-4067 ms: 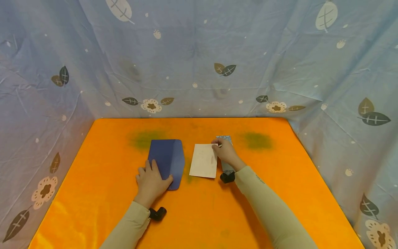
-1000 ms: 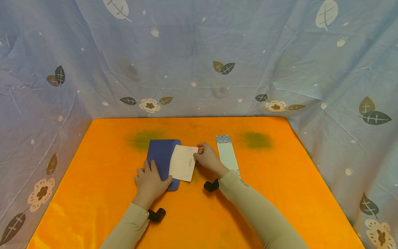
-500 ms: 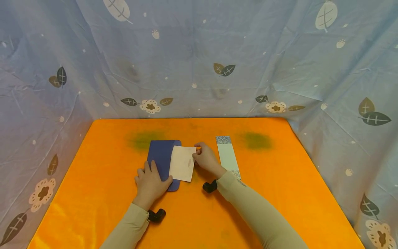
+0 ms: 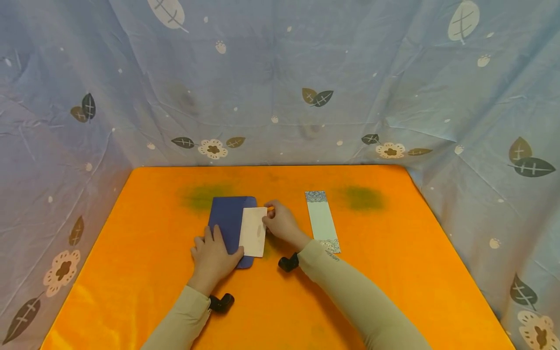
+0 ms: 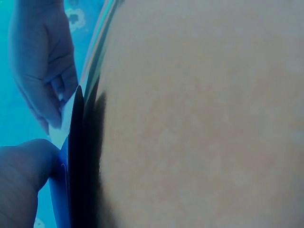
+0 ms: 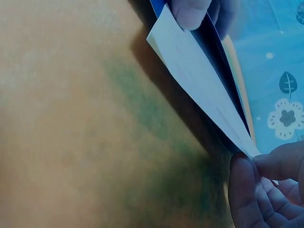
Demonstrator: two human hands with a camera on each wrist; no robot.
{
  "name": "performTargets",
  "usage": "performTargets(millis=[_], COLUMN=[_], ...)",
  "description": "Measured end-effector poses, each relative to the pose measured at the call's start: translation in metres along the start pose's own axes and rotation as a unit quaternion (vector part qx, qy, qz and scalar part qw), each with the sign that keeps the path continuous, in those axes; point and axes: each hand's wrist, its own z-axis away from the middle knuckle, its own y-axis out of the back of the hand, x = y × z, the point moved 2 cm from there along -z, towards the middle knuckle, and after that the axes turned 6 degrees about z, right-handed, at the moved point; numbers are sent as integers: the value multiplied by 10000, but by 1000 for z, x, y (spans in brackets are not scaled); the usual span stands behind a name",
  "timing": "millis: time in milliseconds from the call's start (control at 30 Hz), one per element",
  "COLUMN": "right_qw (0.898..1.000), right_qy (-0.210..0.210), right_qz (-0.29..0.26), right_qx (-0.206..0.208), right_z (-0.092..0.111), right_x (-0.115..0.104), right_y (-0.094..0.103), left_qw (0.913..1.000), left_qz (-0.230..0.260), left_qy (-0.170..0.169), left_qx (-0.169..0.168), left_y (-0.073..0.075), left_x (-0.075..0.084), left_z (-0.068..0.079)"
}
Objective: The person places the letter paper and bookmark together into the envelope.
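A dark blue envelope [image 4: 225, 211] lies on the orange table, its flap side to the right. My left hand [image 4: 213, 259] rests on it with fingers spread, the thumb near the envelope's mouth. A pale cream card [image 4: 253, 233] sits partly inside that mouth, and its left portion is hidden. At the card's upper right corner, my right hand [image 4: 283, 224] pinches it between thumb and fingers. In the right wrist view the card [image 6: 202, 90] slants between the envelope's dark blue layers. The left wrist view shows the left thumb [image 5: 23, 175] against the blue envelope edge.
A pale green strip [image 4: 321, 218] with patterned ends, like a bookmark, lies right of the right hand. Green smudges [image 4: 363, 198] mark the orange tabletop [image 4: 280, 311]. A blue patterned curtain [image 4: 271, 63] surrounds the back and sides.
The right hand has brought the card left from beside the patterned strip to the envelope and slid it further into the mouth, so less shows. The left hand has stayed on the envelope.
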Motion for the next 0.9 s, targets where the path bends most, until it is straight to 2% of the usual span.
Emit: performTargets(millis=[333,600,900], right_qw=[9999,9990,9990], right_qy=[33,118,136], right_qz=[-76,-372,-352], right_qx=[-105,-202,-259], right_z=[0,-1,-3], right_x=[-5,-6,-8], right_y=[-5,-11,-16], left_qw=[10000,9999,9996], left_qz=[4,-3,37], left_qy=[-43,-84,-153], left_qx=[64,108,223], left_y=[-1,0,1], left_x=[0,-1,1], left_z=[0,1,3])
